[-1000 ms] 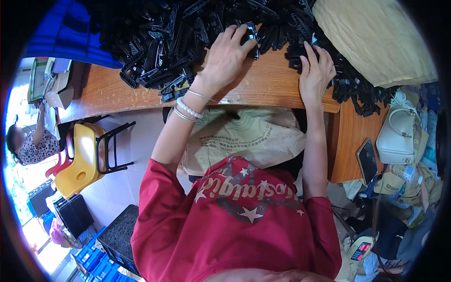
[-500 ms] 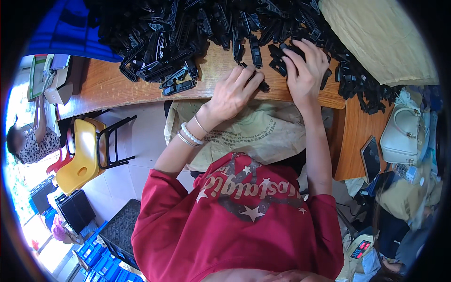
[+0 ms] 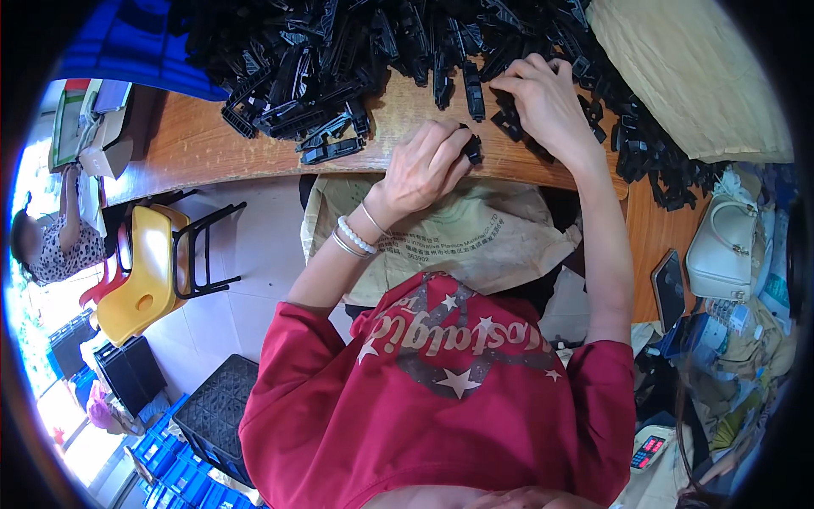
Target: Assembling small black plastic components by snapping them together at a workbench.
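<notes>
My left hand is closed on a small black plastic part, just above the table's near edge. The fingers cover most of that part. Farther right, my right hand reaches over the near side of a heap of black plastic parts. Its fingers are bent and spread apart, and no part shows between them. Under its wrist lie a few loose black parts. One long black part lies between the two hands, pointing toward me.
The wooden table curves along its near edge, above a printed beige sack at my lap. A large tan sack lies at the far right, a blue bin far left. To the right are a phone and a white handbag.
My right hand has moved away from me, from the loose parts toward the heap. My left hand stays near the table edge with its part, now turned more upright. The view has shifted slightly.
</notes>
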Action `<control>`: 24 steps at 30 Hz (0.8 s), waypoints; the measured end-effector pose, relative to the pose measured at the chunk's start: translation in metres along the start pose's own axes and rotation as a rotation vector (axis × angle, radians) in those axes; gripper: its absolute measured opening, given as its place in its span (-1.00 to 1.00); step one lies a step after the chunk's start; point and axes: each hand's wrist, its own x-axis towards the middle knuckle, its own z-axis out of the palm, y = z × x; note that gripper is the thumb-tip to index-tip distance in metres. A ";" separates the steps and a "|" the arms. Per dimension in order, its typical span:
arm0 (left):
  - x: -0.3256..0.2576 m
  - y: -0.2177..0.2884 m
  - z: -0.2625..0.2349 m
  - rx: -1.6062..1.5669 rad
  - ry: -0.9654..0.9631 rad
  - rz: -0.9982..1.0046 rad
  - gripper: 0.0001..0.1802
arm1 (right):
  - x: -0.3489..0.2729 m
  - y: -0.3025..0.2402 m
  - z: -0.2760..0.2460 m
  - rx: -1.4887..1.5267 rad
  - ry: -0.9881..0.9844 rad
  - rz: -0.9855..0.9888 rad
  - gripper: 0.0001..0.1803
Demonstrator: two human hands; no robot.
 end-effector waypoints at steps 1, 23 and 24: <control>-0.002 -0.001 0.001 -0.018 0.004 0.000 -0.49 | 0.002 -0.001 0.002 -0.001 0.000 0.000 -0.70; -0.032 0.012 -0.007 -0.283 0.311 -0.377 -0.66 | -0.020 -0.002 -0.002 0.207 0.072 -0.212 -0.76; -0.036 0.017 -0.010 -0.282 0.298 -0.376 -0.66 | -0.021 0.001 -0.002 0.214 0.144 -0.175 -0.75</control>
